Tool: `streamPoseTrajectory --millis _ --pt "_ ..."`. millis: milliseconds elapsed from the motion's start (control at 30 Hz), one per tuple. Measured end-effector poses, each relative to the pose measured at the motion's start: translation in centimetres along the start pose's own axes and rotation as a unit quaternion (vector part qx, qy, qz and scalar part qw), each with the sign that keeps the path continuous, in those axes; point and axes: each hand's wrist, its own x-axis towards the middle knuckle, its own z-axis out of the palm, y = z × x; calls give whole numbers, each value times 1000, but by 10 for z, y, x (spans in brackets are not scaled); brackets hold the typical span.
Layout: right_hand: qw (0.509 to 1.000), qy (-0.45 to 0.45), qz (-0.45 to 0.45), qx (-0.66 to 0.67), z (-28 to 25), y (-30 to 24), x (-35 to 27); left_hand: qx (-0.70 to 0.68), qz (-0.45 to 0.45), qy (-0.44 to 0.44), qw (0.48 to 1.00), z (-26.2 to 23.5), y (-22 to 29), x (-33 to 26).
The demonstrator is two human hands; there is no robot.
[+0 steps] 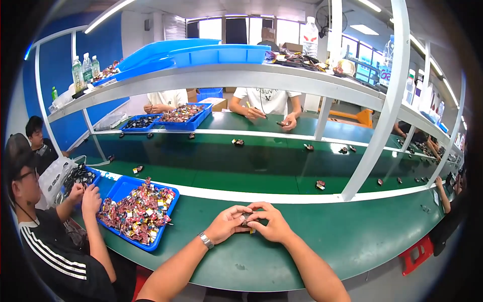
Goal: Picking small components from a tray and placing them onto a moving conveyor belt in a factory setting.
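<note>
Over the green worktop [322, 236], my left hand [227, 224] and my right hand [271, 224] meet, fingers closed around one small dark electronic part [246, 219]. A bit of yellow shows beneath my right fingers. Most of the part is hidden by my fingertips, so its exact kind cannot be made out. To the left of my hands stands a blue tray [176, 195] heaped with small red circuit-board pieces [136, 209] that have white and yellow bits.
Beyond a white rail, a dark green conveyor belt [271, 166] carries scattered small parts. A white post [375, 136] rises at the right, under an overhead shelf [241, 78]. At the left a co-worker [55, 241] handles pieces beside a tray of black parts [83, 176]. Another person [264, 103] works opposite.
</note>
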Motion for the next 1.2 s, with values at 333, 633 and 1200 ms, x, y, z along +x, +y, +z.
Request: streamPoseTrajectory --millis 333,633,1200 --pt "999 40 12 -5 8 -1 -1 -14 43 -2 999 -1 0 1" --pt "964 4 108 242 9 10 -3 13 64 14 998 -4 -5 1" --pt "986 -40 106 123 7 5 -4 62 10 49 997 -1 -7 1"
